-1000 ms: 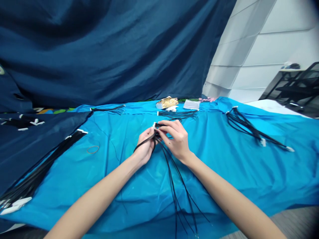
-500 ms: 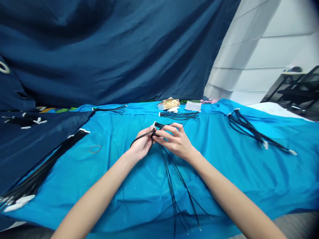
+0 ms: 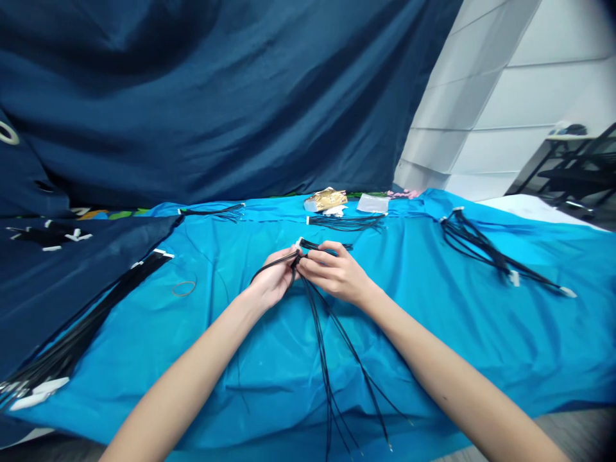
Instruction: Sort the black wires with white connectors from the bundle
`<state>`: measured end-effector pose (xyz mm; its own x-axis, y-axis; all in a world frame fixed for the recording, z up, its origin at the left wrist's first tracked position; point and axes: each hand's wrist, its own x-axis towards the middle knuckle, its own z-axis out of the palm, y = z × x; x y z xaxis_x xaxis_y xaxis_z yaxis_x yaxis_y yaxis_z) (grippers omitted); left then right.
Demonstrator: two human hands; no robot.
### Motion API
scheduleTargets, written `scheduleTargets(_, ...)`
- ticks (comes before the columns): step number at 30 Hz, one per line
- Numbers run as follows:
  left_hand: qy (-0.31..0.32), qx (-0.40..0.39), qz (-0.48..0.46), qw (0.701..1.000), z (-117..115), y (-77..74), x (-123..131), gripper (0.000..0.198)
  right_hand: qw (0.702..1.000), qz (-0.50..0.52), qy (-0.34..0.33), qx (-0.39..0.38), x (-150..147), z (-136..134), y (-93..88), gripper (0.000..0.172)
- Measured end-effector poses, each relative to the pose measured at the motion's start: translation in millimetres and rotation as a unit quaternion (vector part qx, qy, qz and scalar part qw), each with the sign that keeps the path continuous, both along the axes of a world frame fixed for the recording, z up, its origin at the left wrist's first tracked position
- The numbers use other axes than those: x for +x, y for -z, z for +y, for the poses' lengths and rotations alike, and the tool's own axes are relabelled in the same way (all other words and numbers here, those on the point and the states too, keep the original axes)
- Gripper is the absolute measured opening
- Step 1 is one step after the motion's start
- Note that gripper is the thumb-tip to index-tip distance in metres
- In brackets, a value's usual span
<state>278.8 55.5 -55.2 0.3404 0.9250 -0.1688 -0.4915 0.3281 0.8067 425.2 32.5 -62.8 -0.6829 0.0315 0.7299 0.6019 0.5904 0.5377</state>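
Observation:
Both hands meet over the middle of the blue cloth. My left hand (image 3: 275, 277) is closed on a bundle of thin black wires (image 3: 321, 333), with one loop passing over its palm. A small white connector (image 3: 299, 243) pokes out just above the left fingertips. From the right side, my right hand (image 3: 342, 273) pinches the same wires close to the connector. The loose wire ends hang down toward me across the cloth and spread apart. The fingers hide where the wires cross between the hands.
A thick wire bundle (image 3: 96, 314) with white connectors lies along the left edge. More wires lie at the right (image 3: 481, 250) and the back (image 3: 344, 222). A gold packet (image 3: 327, 200), a clear bag (image 3: 373, 204) and a rubber band (image 3: 184, 289) rest on the blue cloth (image 3: 481, 340).
My right fingers have shifted slightly and bent closer around the wires. The left hand keeps its hold in nearly the same place, and the hanging wire ends have swayed a little.

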Motion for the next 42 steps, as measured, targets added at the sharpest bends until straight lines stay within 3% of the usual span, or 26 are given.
scheduleTargets(5,-0.003,0.002,-0.006,1.000,-0.5,-0.7,1.6,0.012,0.999,0.040,0.004,-0.030,0.8,2.4,3.6,0.010)
scheduleTargets(8,-0.008,0.015,-0.015,1.000,-0.1,-0.4,2.5,0.014,0.981,0.138,-0.019,-0.132,-2.5,0.6,4.2,0.009)
scheduleTargets(10,-0.018,0.025,-0.019,0.999,0.4,0.2,2.6,0.015,0.943,0.237,-0.065,-0.226,-5.3,-2.5,1.6,0.008)
scheduleTargets(12,-0.016,0.039,-0.020,0.999,0.6,0.9,2.3,0.015,0.864,0.355,-0.130,-0.332,-6.5,-5.2,-3.3,0.009)
scheduleTargets(14,-0.005,0.051,-0.018,0.999,0.5,1.5,1.9,0.017,0.745,0.483,-0.207,-0.411,-4.3,-6.0,-9.6,0.009)
scheduleTargets(17,0.002,0.066,-0.017,0.998,0.5,2.7,1.5,0.020,0.565,0.623,-0.319,-0.437,5.0,-3.4,-18.9,0.011)
scheduleTargets(18,-0.002,0.072,-0.018,0.997,0.6,3.2,1.5,0.019,0.531,0.648,-0.338,-0.429,8.9,-2.2,-21.5,0.011)
scheduleTargets(19,-0.005,0.078,-0.019,0.997,0.7,3.9,1.6,0.018,0.517,0.662,-0.344,-0.420,12.6,-1.5,-23.5,0.011)
scheduleTargets(20,-0.007,0.085,-0.019,0.996,0.7,4.7,1.9,0.017,0.524,0.670,-0.336,-0.405,15.7,-1.2,-25.1,0.012)
scheduleTargets(21,-0.009,0.091,-0.018,0.996,0.5,5.4,2.2,0.015,0.551,0.673,-0.313,-0.380,17.9,-1.7,-26.0,0.016)
scheduleTargets(23,-0.010,0.106,-0.016,0.994,-0.7,6.6,2.9,0.014,0.656,0.651,-0.232,-0.304,18.5,-4.8,-26.0,0.020)
scheduleTargets(26,-0.020,0.126,-0.013,0.992,-3.5,7.5,4.4,0.015,0.828,0.520,-0.101,-0.184,10.5,-12.2,-21.9,0.014)
scheduleTargets(28,-0.039,0.140,-0.022,0.989,-4.8,7.8,5.5,0.016,0.887,0.430,-0.058,-0.156,2.2,-16.1,-17.5,0.009)
scheduleTargets(32,-0.078,0.164,-0.046,0.982,-4.8,7.4,7.1,0.019,0.913,0.361,-0.014,-0.188,-9.2,-17.6,-10.0,0.012)
scheduleTargets(42,-0.108,0.193,-0.047,0.974,-6.5,6.2,8.7,0.025,0.907,0.367,0.024,-0.206,-11.4,-17.6,-8.6,0.018)
